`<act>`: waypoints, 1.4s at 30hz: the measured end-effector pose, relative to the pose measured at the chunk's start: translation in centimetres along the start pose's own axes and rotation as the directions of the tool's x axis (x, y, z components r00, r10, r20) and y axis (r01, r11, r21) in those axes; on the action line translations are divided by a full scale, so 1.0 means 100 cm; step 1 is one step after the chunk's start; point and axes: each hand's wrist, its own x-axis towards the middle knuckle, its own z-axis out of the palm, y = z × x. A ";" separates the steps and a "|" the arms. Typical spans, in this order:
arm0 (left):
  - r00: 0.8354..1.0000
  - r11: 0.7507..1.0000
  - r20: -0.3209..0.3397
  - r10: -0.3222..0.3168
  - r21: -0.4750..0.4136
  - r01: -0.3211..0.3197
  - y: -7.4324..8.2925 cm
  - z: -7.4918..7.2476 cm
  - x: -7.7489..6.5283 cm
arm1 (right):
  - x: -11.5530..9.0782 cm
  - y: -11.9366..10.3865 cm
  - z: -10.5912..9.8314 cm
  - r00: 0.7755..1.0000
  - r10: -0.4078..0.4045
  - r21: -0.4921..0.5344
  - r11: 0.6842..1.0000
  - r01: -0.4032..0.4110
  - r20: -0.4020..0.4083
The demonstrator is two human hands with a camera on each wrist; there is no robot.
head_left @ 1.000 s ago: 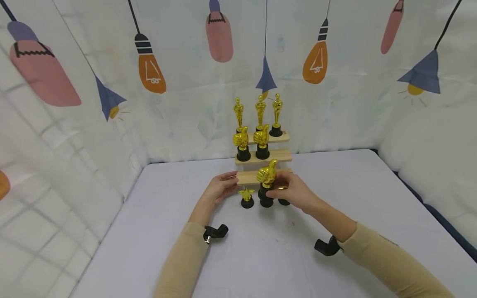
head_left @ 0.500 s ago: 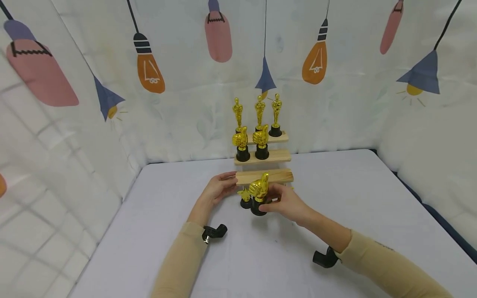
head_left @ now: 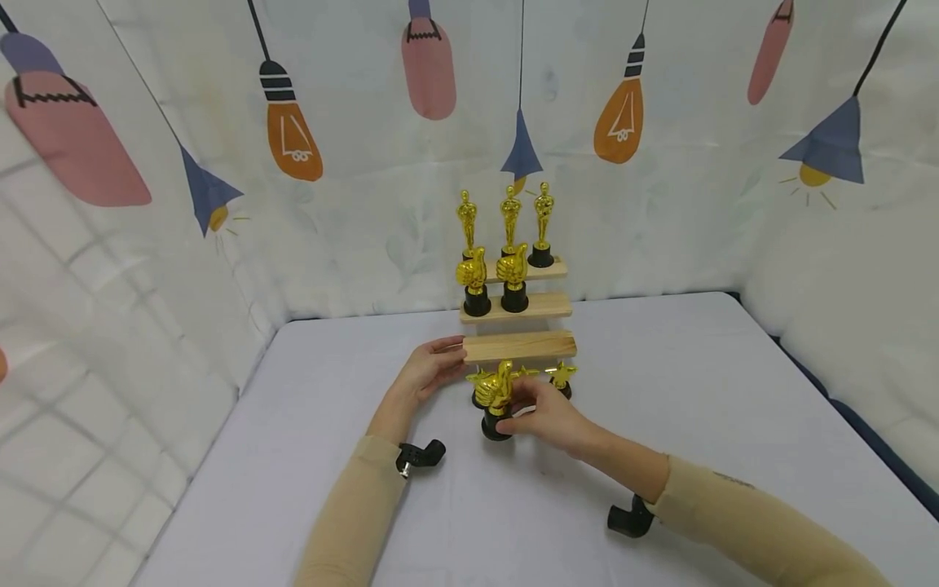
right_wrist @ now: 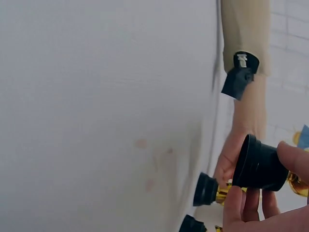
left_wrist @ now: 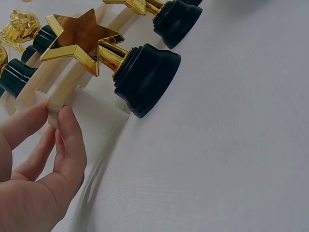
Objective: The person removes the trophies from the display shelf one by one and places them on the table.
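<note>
My right hand [head_left: 546,417] pinches a gold thumbs-up trophy [head_left: 493,390] by its black base [right_wrist: 263,166], in front of the shelf. The left hand [head_left: 425,371] grips the left end of the lowest wooden board [head_left: 517,348] of a tiered shelf; its fingers close on that end in the left wrist view. Three gold star trophies stand before this board: a left one [left_wrist: 147,79], partly behind the thumbs-up trophy in the head view, a middle one mostly hidden by the right hand, and a right one [head_left: 561,375].
Two thumbs-up trophies [head_left: 514,277] stand on the middle board [head_left: 550,306]. Three gold figure trophies [head_left: 543,224] occupy the top board [head_left: 550,269]. A white cloth covers the table [head_left: 697,391]; a curtain with printed lamps [head_left: 367,220] hangs behind.
The right hand has carried the thumbs-up trophy leftward and nearer to me, lower in view. The lowest board and the right star trophy are uncovered. My left hand has stayed at the board's end.
</note>
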 end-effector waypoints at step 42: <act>1.000 1.000 -0.016 -0.002 -0.008 0.002 -0.001 0.001 -0.001 | 0.019 0.011 0.028 0.994 0.092 -0.047 0.994 -0.095 -0.051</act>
